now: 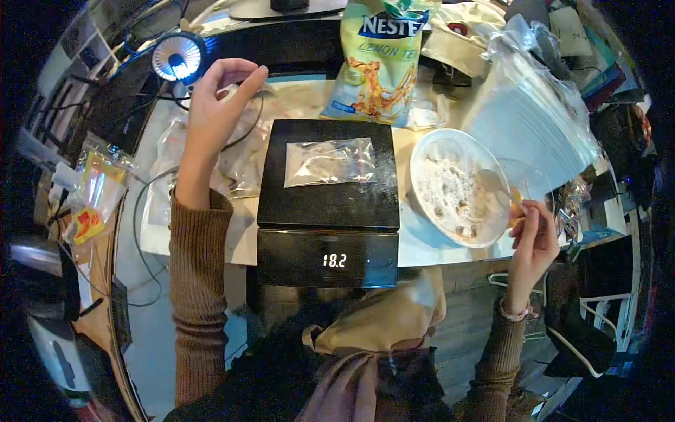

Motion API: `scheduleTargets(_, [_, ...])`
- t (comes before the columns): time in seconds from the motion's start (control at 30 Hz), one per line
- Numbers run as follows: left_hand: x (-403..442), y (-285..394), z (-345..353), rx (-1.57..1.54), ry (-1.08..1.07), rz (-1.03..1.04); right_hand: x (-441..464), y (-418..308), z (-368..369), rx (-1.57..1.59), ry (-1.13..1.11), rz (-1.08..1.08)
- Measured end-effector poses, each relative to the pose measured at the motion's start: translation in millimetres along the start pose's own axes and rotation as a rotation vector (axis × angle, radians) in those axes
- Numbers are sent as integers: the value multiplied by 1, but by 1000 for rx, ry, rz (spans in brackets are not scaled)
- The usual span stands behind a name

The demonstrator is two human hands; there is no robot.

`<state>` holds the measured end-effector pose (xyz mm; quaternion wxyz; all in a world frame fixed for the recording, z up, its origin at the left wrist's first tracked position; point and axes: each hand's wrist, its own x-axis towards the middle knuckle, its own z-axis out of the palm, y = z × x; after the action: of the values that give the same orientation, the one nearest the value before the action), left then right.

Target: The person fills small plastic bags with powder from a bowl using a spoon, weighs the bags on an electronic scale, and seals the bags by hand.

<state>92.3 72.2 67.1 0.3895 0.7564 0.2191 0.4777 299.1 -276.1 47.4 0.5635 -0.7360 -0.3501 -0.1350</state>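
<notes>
My left hand (223,95) is raised beyond the far left corner of a black digital scale (288,204). Its fingers are bent, the thumb stands apart, and nothing shows between them. On the scale lies a small clear zip bag (329,162) with pale powder inside; the display reads 18.2. At the right, my right hand (536,235) is closed at the rim of a white bowl (422,200). It pinches the handle end of a spoon (492,181), whose head rests in the bowl over whitish, lumpy powder. The fingers partly hide the handle.
A Nestea lemon tea bag (380,67) stands behind the scale. Clear plastic bags (242,165) lie to the left, near a black cable (151,183). A stack of light blue bags (531,116) sits behind the bowl. A small lit fan (177,58) is at back left.
</notes>
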Motion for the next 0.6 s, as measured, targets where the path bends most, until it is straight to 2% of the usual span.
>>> scheduleTargets(0.2, [-1, 3, 1, 16, -2, -45, -19, -13, 14, 189, 106, 188])
scheduleTargets(0.43, [-1, 0, 2, 61, -42, -50, -19, -15, 8, 340, 82, 372])
scheduleTargets(0.6, [-3, 3, 3, 28, -62, -79, -24, -16, 7, 296, 57, 326])
